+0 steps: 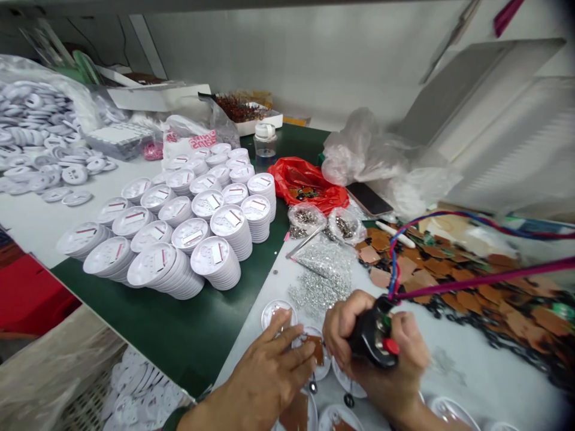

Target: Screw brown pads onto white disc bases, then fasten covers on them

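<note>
Left hand [269, 383] was low in frame, left of centre. Its fingers [291, 353] were spread and released, not grasping, resting on a white round plastic disc [275, 314] and touching a brown square pad [315, 349] that lay on a second white disc [322, 371].

Right hand [386, 374] was clenched around a black handheld device with a red button [371, 338], lower centre. A blue-and-red wire [393, 257] and a magenta cable [485, 278] ran from the device toward the right of the frame.

More white discs lay along the bottom edge. Above the hands, a heap of small silver metal studs [321, 281] sat on the white table [467, 371]. Loose brown square pads [449, 278] were piled at right. Stacks of white discs [179, 233] stood on a green mat [166, 335], centre left. Red plastic bag [305, 184] and black smartphone [369, 199] were upper centre.
</note>
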`<move>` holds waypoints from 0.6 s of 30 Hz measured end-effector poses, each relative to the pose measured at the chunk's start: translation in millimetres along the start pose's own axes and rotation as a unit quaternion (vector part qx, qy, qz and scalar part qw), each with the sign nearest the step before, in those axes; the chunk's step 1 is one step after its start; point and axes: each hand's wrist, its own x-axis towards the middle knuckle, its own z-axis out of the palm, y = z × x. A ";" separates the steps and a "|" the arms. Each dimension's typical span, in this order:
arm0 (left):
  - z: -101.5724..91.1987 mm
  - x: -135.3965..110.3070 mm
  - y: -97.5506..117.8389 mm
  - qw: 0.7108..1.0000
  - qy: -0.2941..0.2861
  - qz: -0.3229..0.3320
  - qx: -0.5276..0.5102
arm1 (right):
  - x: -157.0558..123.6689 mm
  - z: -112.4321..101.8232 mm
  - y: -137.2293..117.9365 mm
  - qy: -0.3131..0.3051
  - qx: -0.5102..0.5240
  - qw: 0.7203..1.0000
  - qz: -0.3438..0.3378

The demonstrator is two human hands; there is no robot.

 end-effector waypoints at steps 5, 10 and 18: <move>4.6 0.9 -0.7 1.000 0.012 0.006 0.010 | 1.7 1.9 0.0 -0.028 -0.009 0.999 0.016; -7.0 6.5 1.2 1.000 0.001 0.000 -0.006 | 17.1 13.7 -28.9 0.029 0.033 0.997 -0.066; -20.7 3.1 -15.4 0.993 -0.021 -0.103 -0.059 | 26.9 8.6 -14.3 0.063 -0.004 0.996 -0.067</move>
